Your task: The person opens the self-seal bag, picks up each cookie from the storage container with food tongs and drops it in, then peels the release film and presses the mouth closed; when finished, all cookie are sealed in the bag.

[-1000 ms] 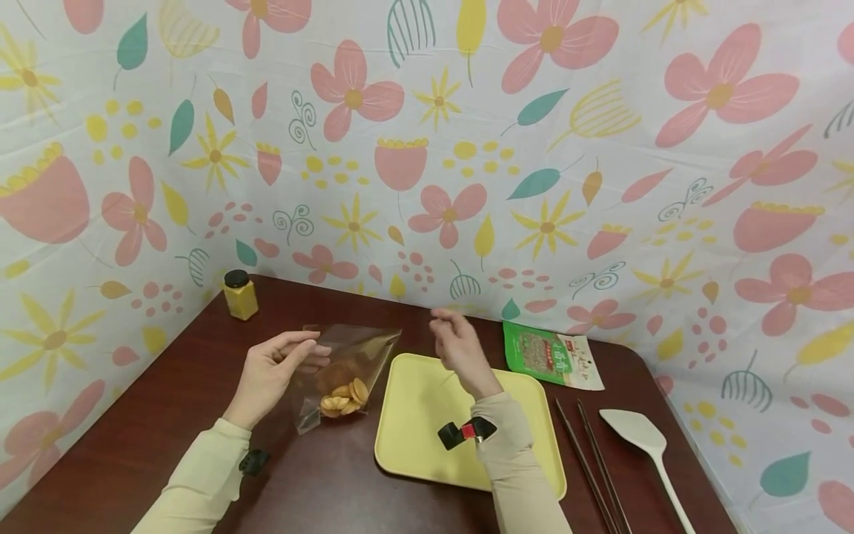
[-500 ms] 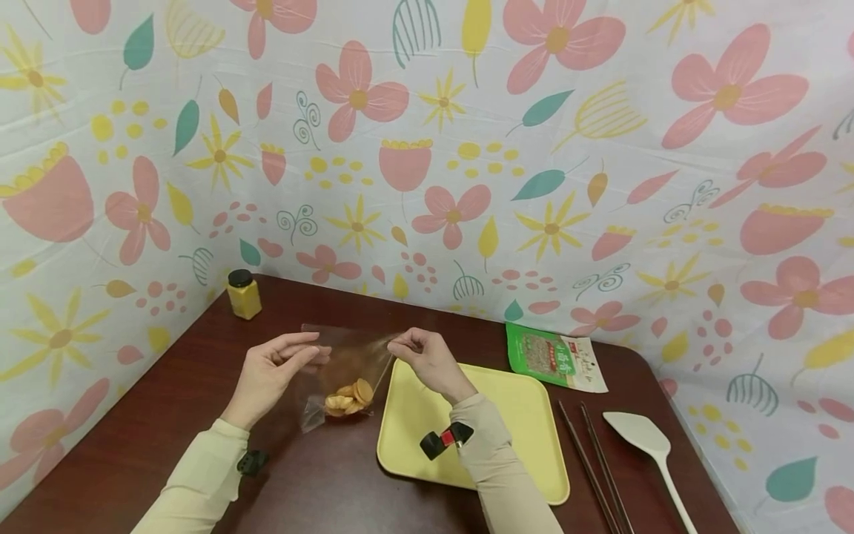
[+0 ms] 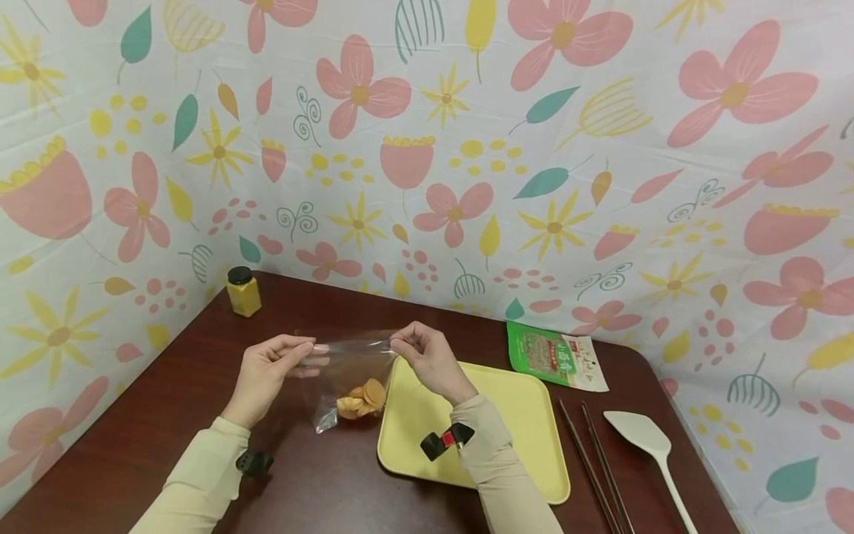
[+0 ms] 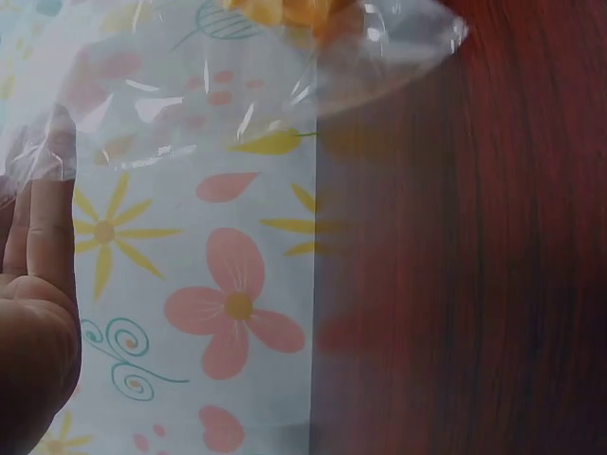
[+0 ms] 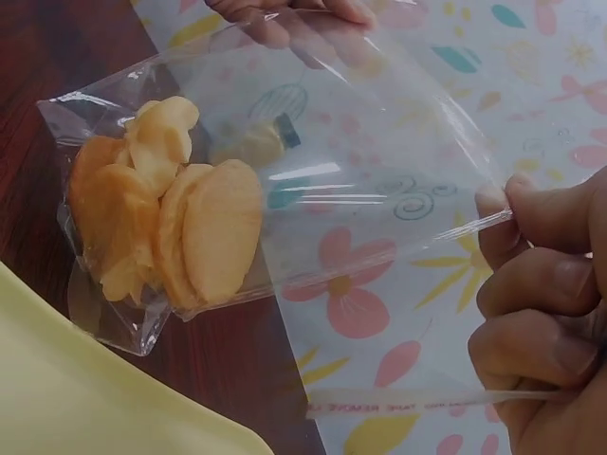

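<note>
A clear plastic bag (image 3: 343, 367) hangs between the two hands, several flat golden biscuits (image 5: 223, 232) lying in its lower end. My left hand (image 3: 270, 371) pinches the bag's upper left edge between thumb and fingers; behind the film, its other fingers extend. At the opposite upper corner, my right hand (image 3: 434, 363) pinches the film with thumb and forefinger. In the right wrist view, a narrow strip with red print (image 5: 379, 403) runs from the curled lower fingers of that hand. The left wrist view shows only part of the left hand (image 4: 43, 313) beside the film.
A yellow tray (image 3: 507, 423) lies below and right of the bag. Beyond it are a green and white packet (image 3: 557, 356), dark metal tongs or sticks (image 3: 597, 460) and a white spatula (image 3: 640, 430). A black-lidded yellow jar (image 3: 244, 293) stands back left, near the patterned cloth wall.
My right hand has come left and down from above the tray and now pinches the bag's corner. The bag has lifted and shifted right, with the biscuits in it. The left hand has barely moved.
</note>
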A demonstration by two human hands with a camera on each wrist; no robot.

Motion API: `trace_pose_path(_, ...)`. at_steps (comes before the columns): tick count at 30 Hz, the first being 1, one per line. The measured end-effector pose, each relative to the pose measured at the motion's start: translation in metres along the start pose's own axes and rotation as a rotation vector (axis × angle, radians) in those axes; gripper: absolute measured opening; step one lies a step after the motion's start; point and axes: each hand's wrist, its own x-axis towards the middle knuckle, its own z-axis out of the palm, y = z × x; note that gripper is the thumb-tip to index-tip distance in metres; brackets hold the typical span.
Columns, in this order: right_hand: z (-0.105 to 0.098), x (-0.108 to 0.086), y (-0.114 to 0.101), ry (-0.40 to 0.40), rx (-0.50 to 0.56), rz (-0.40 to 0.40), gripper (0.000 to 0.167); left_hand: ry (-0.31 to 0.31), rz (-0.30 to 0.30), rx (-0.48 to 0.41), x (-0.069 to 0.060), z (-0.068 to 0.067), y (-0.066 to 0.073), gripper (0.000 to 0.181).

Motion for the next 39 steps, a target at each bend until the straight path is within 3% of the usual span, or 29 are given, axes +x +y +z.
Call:
trace_pose_path(7,-0.003,0.001,0.009,0.016,0.116,-0.038,0.023,-0.016,0.004,-0.058,0.0,0.0,-0.002,0.03)
trace_pose_path(18,-0.006,0.002,0.017,0.003,0.1,-0.076,0.018,-0.127,0.038,-0.096,0.004,-0.007,-0.007,0.025)
trace_pose_path(39,-0.011,-0.002,0.009,-0.025,0.031,-0.003,0.019,-0.148,0.084,0.066,0.003,-0.007,0.002,0.024)
